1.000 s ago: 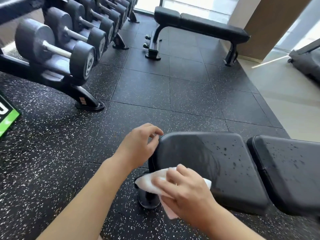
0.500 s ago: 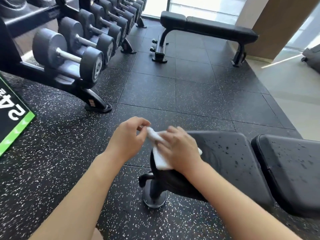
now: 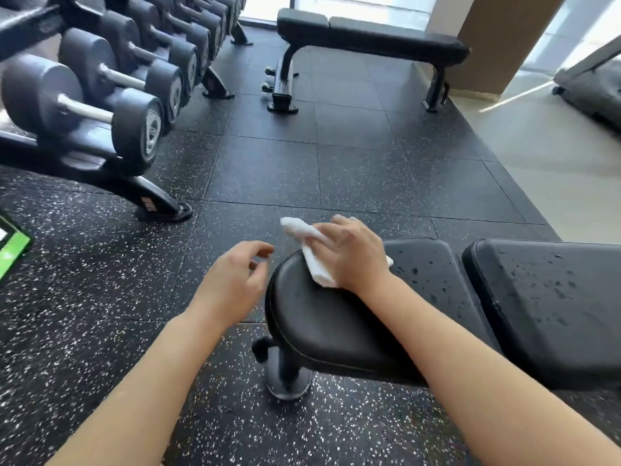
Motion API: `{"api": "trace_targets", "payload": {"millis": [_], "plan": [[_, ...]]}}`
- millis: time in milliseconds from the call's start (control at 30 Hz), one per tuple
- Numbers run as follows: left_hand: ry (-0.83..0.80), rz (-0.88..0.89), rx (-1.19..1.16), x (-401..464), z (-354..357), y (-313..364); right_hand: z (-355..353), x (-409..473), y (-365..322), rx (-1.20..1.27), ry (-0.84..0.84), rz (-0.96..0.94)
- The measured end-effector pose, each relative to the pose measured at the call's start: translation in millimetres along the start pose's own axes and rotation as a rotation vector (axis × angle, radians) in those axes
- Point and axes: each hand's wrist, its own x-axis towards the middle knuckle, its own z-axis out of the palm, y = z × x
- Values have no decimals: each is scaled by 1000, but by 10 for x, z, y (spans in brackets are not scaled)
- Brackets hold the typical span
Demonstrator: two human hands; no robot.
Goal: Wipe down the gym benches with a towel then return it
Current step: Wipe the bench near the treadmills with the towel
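Two benches here: the far bench [image 3: 369, 38] by the window, dumbbell rack [image 3: 100, 105] on the left. Right hand [image 3: 353, 253] presses the white towel [image 3: 312, 250] onto the near bench [image 3: 322, 317] seat end, fingers curled round it. Left hand [image 3: 232, 284] hovers beside, loosely curled, holding nothing.

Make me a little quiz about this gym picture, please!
1. True or false: the right hand presses the white towel on the near bench.
2. What is the left hand holding? A) the towel B) a dumbbell C) nothing
3. Fill in: the drops of water are on the bench's ____ pad.

Key: 1 true. 2 C: its fingers hang loosely curled beside the bench. 3 back; the seat end near the towel looks wiped.
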Motion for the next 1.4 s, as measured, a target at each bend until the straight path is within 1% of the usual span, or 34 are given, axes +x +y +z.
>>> {"api": "trace_targets", "payload": {"millis": [100, 133, 200, 300, 367, 400, 467, 500, 667, 733, 800, 900, 1033, 1100, 1167, 1233, 1333, 1367, 1400], "plan": [[14, 30, -10, 5, 22, 15, 90, 258, -9, -67, -103, 32], [15, 44, -19, 8, 34, 33, 75, 213, -5, -61, -111, 32], [16, 55, -33, 8, 48, 64, -6, -91, -9, -41, -56, 10], [23, 50, -48, 28, 35, 76, -186, -850, -98, -13, 23, -91], [9, 59, -58, 26, 46, 81, -277, -1262, -131, -8, 8, -185], [-11, 71, -52, 14, 65, 86, -299, -1372, -114, -7, -5, -232], [-59, 92, -25, -7, 126, 97, -329, -1324, -25, -23, -10, -290], [-77, 92, -20, -11, 153, 98, -325, -1201, 19, -47, -13, -269], [-111, 9, -100, 6, 231, 26, -110, -162, 195, -127, 21, 48], [-113, -10, -118, -10, 273, 7, -14, 115, 178, -126, -16, 107], [-110, -24, -127, -13, 305, 3, 4, 131, 139, -121, -38, 114], [-119, -29, -138, 17, 325, -19, -99, -362, 43, -122, -7, 25], [-132, -24, -141, 71, 344, -70, -297, -1283, -105, -26, 13, -125], [-143, -22, -155, 81, 372, -90, -328, -1420, -75, -8, 1, -176], [-144, -17, -161, 91, 402, -96, -328, -1248, -14, -23, -4, -188], [-143, -13, -168, 95, 407, -107, -267, -889, 19, -50, -8, -142], [-144, -14, -169, 91, 406, -103, -94, -173, 101, -103, 25, 22], [-140, -12, -169, 85, 400, -93, -29, 55, 109, -125, 5, 83], [-136, -9, -169, 79, 393, -85, 32, 237, 101, -151, -51, 128]]}}
